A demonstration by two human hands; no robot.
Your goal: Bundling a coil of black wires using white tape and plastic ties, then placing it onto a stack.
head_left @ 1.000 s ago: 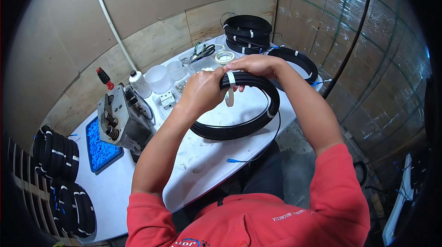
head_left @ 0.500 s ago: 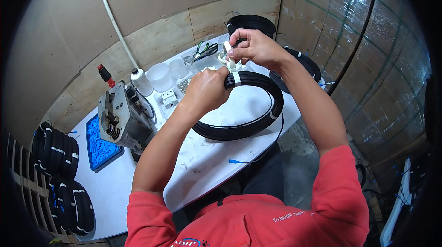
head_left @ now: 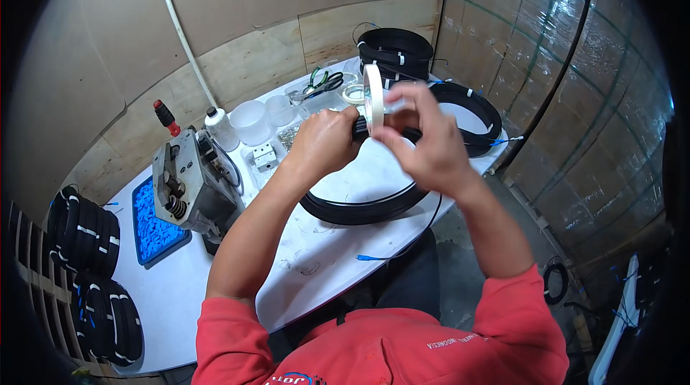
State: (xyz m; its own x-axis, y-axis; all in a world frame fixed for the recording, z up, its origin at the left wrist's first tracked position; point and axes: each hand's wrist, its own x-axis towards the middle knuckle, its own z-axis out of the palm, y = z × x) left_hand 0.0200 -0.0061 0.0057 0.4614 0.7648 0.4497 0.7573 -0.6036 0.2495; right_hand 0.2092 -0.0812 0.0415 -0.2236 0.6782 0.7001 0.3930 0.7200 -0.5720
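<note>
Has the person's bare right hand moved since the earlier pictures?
Yes. Judged against the tall stack of round black cable coils at the back, the right hand has shifted to the right and lower in the view.

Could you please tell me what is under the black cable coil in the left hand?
White tabletop shows through the ring of the black cable coil; whatever lies beneath its strands or the left hand is covered.
</note>
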